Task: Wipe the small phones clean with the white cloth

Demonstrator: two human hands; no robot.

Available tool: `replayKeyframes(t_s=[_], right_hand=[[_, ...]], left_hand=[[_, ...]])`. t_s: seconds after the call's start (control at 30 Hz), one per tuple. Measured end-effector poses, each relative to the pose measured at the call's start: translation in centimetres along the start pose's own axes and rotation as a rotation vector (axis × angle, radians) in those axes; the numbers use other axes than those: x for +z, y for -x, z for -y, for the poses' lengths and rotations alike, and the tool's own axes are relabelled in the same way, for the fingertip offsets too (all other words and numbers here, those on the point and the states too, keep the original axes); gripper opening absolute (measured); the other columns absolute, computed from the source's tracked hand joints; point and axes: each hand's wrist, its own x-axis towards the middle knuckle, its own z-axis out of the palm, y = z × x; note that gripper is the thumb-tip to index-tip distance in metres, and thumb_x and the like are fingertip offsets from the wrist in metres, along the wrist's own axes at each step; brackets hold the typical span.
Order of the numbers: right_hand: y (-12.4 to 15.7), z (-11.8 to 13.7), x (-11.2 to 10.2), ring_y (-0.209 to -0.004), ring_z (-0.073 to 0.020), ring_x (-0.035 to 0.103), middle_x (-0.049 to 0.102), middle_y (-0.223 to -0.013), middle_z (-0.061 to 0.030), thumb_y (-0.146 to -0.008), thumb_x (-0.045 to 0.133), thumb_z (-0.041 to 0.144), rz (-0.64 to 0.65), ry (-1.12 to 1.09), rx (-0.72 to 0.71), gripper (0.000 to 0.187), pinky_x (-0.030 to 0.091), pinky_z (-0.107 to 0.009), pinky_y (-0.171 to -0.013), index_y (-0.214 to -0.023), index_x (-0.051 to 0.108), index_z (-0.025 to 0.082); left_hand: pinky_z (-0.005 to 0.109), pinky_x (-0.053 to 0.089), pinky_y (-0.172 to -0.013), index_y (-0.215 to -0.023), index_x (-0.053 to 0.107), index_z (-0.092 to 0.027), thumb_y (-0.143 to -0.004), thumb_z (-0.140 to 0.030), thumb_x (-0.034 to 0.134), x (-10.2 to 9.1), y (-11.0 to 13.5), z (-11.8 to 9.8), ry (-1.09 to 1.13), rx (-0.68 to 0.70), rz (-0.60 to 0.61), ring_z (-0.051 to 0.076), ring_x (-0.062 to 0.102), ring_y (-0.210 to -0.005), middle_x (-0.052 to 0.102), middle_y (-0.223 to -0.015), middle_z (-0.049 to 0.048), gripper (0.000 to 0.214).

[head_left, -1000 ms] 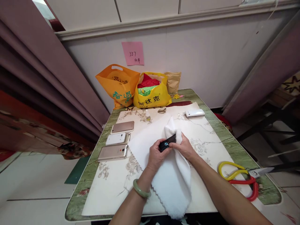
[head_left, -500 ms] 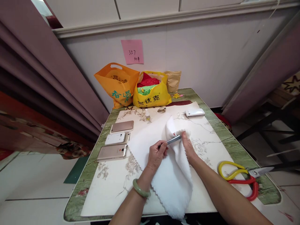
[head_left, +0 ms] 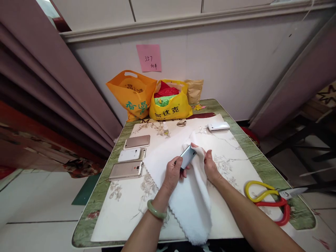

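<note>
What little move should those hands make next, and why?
Probably draw the white cloth along the bluish back of the phone: the left hand holds it with that side showing, and the right hand has a fold of the cloth at its far end.

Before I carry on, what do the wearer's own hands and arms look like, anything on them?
The left hand and right hand are ungloved. A smooth, rounded, pale green bangle circles the left wrist; no watch or bracelet shows on the right. No sleeves show on either forearm.
</note>
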Motion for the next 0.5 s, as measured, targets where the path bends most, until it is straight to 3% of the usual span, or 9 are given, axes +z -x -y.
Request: replayKeyframes(t_s=[0.1, 0.27, 0.37, 0.43, 0.5], right_hand=[[-0.02, 0.25, 0.15, -0.129, -0.0248, 0.045, 0.052, -0.14, -0.0029, -0.091, 0.043, 0.061, 0.052, 0.017, -0.035, 0.055, 0.029, -0.04, -0.113, -0.131, 0.058, 0.027], [-0.13, 0.45, 0.54, -0.115, -0.0244, 0.055, 0.058, -0.13, -0.0072, -0.079, 0.067, 0.05, -0.011, -0.018, 0.07, 0.073, 0.041, -0.04, -0.101, -0.142, 0.043, 0.022], [-0.09, 0.46, 0.61, -0.081, -0.0217, 0.063, 0.069, -0.095, -0.0045, -0.073, 0.071, 0.052, 0.017, -0.082, 0.17, 0.063, 0.051, -0.034, -0.074, -0.125, 0.054, 0.019], [-0.08, 0.39, 0.47, -0.064, -0.0182, 0.058, 0.065, -0.075, 0.0004, -0.074, 0.07, 0.053, 0.06, -0.102, 0.214, 0.047, 0.048, -0.03, -0.061, -0.105, 0.059, 0.019], [-0.13, 0.24, 0.26, -0.059, -0.0158, 0.053, 0.059, -0.065, 0.0024, -0.079, 0.063, 0.056, 0.001, -0.054, 0.205, 0.038, 0.044, -0.027, -0.057, -0.084, 0.058, 0.019]], left_hand=[[0.019, 0.039, -0.041, -0.087, 0.057, -0.015, -0.084, -0.052, 0.056, -0.25, 0.05, -0.16, -0.003, 0.005, 0.06, 0.008, 0.05, -0.044, 0.066, -0.072, 0.0033, 0.037], [0.02, 0.042, -0.044, -0.088, 0.057, -0.015, -0.086, -0.048, 0.056, -0.56, 0.08, -0.11, 0.01, 0.019, 0.133, 0.008, 0.052, -0.046, 0.066, -0.076, 0.0033, 0.033], [0.02, 0.04, -0.043, -0.087, 0.058, -0.015, -0.086, -0.047, 0.056, -0.63, 0.14, -0.16, 0.002, 0.017, 0.161, 0.007, 0.053, -0.046, 0.067, -0.076, 0.0036, 0.033], [0.02, 0.038, -0.041, -0.087, 0.058, -0.015, -0.086, -0.047, 0.056, -0.62, 0.22, -0.24, -0.007, 0.006, 0.179, 0.007, 0.052, -0.045, 0.067, -0.076, 0.0039, 0.033], [0.019, 0.036, -0.04, -0.09, 0.059, -0.014, -0.086, -0.048, 0.056, -0.57, 0.3, -0.29, -0.016, -0.02, 0.196, 0.007, 0.051, -0.044, 0.067, -0.074, 0.0041, 0.034]])
